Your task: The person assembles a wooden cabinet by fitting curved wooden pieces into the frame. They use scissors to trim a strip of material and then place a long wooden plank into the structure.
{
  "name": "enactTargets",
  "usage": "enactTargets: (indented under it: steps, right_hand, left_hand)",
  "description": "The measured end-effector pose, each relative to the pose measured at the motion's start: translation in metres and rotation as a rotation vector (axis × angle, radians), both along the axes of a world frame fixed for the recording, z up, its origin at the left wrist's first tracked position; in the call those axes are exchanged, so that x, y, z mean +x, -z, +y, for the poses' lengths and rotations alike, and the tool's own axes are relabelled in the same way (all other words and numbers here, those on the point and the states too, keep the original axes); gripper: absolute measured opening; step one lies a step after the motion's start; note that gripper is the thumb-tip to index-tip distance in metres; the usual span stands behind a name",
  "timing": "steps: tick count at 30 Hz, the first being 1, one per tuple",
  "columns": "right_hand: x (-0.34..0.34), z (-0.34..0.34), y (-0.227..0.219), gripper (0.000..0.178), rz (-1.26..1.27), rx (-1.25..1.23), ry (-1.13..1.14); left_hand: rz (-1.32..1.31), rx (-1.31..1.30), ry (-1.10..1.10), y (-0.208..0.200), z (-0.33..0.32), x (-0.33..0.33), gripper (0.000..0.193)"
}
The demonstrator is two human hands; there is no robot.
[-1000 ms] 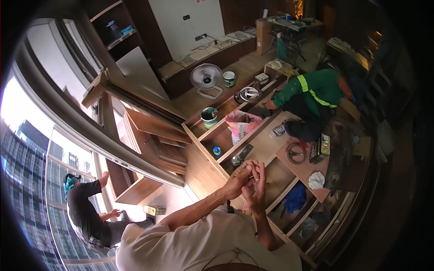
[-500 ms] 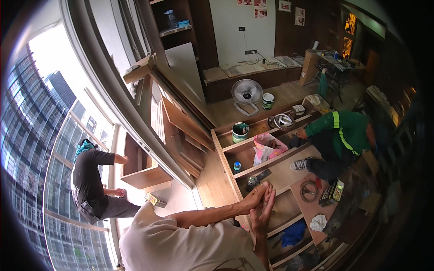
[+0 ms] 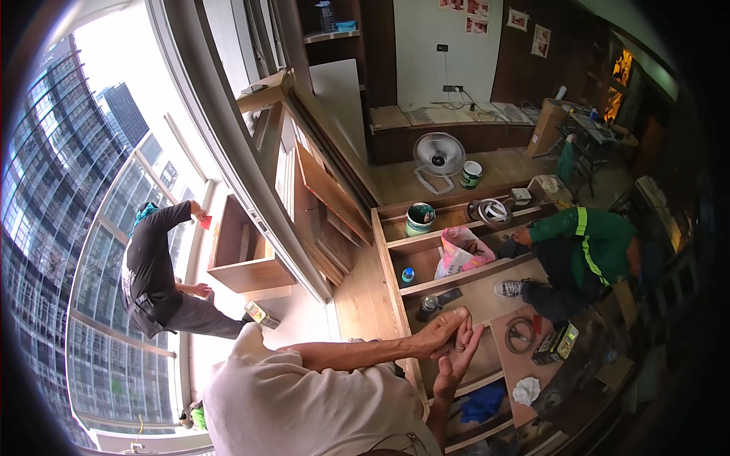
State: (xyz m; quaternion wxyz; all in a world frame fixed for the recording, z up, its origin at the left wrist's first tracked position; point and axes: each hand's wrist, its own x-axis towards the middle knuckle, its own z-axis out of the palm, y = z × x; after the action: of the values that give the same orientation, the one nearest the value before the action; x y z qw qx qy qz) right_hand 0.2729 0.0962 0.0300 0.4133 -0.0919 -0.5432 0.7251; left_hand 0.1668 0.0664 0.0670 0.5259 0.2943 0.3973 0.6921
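While the L hand rests w/ curled fingers against the R hand, whose fingers are stretched out, can't tell if anything small is pinched btwn them; no tool shows in either. Both are above the low wooden frame, w/ the jar nearest, just beyond the L hand in one of its bays. Frame looks approx. part-finished: outer rails + dividers are in; what's missing is any top over several bays, tho a board lies across some to the R. As for containers: the far L bay has a bucket, dark green inside, contents unclear; the next one has a blue-capped bottle & a pink bag w/ brownish stuff in it, can't tell what. Blue cloth sits in a nearer bay. On the board is a box, contents hidden; a 2nd bucket stands on the floor beside the fan.
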Motion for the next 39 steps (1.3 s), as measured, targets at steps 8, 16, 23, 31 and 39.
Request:
enactTargets:
  steps: [8, 16, 23, 31, 39]
  right_hand:
    - [0.024, -0.002, -0.033, 0.103, 0.425, -0.432, -0.112]
    - [0.062, 0.019, -0.025, 0.099, 0.141, -0.212, -0.056]
    - [0.093, 0.005, -0.042, 0.085, -0.324, 0.217, 0.124]
    - [0.092, -0.01, -0.027, 0.08, -0.353, 0.118, 0.287]
    - [0.081, -0.009, -0.009, 0.076, -0.679, 0.317, 0.419]
  left_hand:
    - [0.186, 0.245, 0.179, 0.002, 0.009, 0.006, 0.029]
    - [0.174, 0.089, 0.209, 0.018, 0.019, 0.011, 0.022]
    - [0.065, -0.013, 0.224, 0.02, 0.008, 0.021, 0.019]
    - [-0.097, -0.151, 0.302, 0.03, 0.01, 0.033, 0.021]
    - [-0.157, -0.285, 0.424, 0.035, 0.016, 0.028, 0.027]
